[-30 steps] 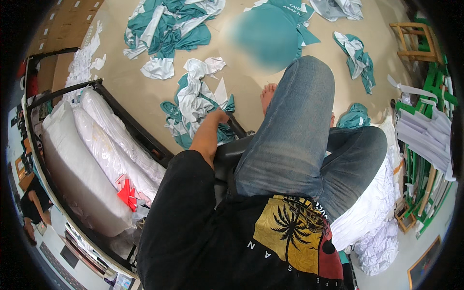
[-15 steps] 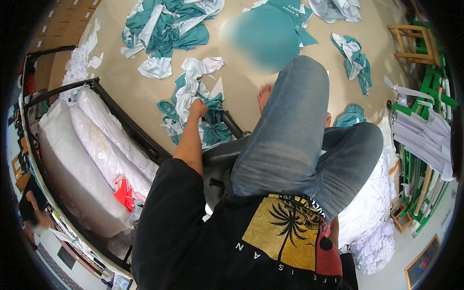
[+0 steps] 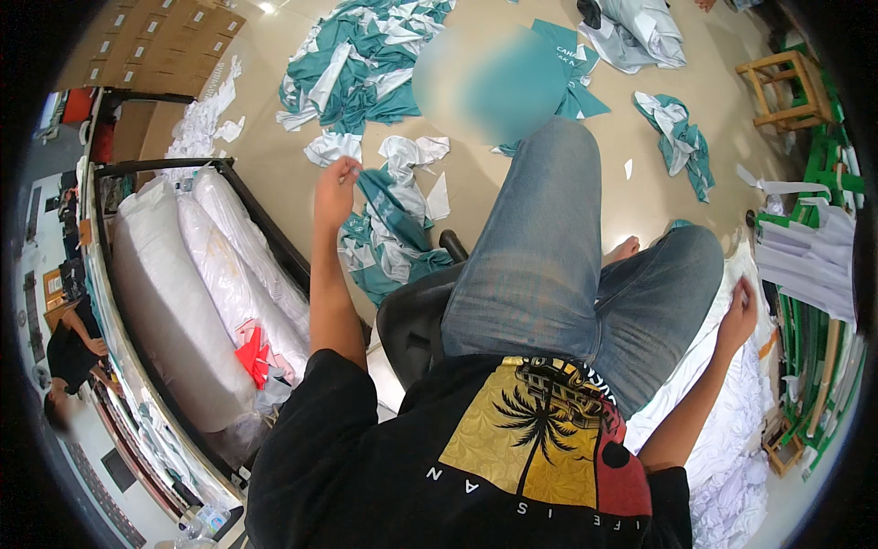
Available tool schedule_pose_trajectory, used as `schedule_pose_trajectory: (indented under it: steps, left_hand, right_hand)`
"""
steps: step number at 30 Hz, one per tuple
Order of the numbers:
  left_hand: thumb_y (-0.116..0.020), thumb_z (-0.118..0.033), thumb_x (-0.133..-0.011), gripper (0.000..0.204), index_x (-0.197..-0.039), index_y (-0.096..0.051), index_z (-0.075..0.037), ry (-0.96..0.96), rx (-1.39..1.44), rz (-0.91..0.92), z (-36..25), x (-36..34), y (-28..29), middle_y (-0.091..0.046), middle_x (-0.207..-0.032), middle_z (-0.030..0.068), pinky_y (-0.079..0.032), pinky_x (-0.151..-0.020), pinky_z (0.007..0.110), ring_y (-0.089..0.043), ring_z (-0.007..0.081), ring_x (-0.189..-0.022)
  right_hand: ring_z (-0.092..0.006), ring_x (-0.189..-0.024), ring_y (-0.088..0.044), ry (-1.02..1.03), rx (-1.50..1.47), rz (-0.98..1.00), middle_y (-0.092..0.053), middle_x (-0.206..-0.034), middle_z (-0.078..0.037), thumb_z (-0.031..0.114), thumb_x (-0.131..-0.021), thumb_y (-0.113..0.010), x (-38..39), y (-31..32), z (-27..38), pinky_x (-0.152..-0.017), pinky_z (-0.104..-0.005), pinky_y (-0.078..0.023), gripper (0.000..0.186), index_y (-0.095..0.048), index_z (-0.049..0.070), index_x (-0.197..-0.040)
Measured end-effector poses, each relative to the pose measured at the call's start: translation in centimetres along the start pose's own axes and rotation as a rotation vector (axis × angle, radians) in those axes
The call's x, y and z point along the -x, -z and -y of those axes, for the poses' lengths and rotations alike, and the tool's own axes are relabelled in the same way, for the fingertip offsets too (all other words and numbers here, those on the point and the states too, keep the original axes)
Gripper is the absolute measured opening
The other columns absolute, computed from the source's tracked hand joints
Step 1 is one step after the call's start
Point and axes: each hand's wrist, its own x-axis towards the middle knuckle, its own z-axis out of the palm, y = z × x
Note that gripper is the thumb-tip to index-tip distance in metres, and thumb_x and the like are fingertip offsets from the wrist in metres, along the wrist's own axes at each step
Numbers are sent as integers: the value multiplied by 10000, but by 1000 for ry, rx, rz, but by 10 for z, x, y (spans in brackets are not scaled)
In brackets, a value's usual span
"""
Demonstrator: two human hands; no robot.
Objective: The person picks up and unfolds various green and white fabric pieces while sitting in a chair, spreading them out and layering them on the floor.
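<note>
My left hand (image 3: pixel 338 188) is pinched at the top edge of a teal cloth piece (image 3: pixel 393 201), which rises from a small heap of teal and white cloth (image 3: pixel 366 261) on the floor. Beside that heap lies a white cloth piece (image 3: pixel 400 156). Out to the right, my right hand (image 3: pixel 739 316) is above a long pile of white cloth (image 3: pixel 681 380). Its fingers are curled together, and what they hold, if anything, is too small to make out.
A larger teal and white heap (image 3: pixel 357 73) lies ahead. A twisted teal cloth (image 3: pixel 675 137) is at the right, near a wooden stool (image 3: pixel 777 91). Wrapped white rolls (image 3: pixel 178 302) fill the black-framed rack at left. A black chair (image 3: pixel 416 320) edges my left side.
My left hand has come up and away from the small heap, drawing the teal cloth upward. My right hand has come into view over the white pile. The view has shifted slightly.
</note>
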Motion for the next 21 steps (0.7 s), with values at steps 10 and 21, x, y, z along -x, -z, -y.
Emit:
schedule_pose_trajectory:
  steps: [10,21]
  left_hand:
    - [-674,18,-941,134,-1038,-764,-7,-674,331,312,-349,77,46,-733,-903,72,-495,-700,268,-643,142,-775]
    - [-947,-372,-716,646,-1230,-671,-94,-714,137,877,-374,78,-8,-672,-1109,95,-524,-880,385,-660,289,-978]
  right_hand:
    - [-303,-1352,-581,632,-662,578,-598,-1496,-111,170,-877,-800,66,-15,365,-1061,-449,-507,525,-670,119,-1383]
    - [-274,-793,-721,601,-827,491,-726,-949,-159,215,-874,-773,79,56,267,-739,-366,-565,258,-673,-23,-896]
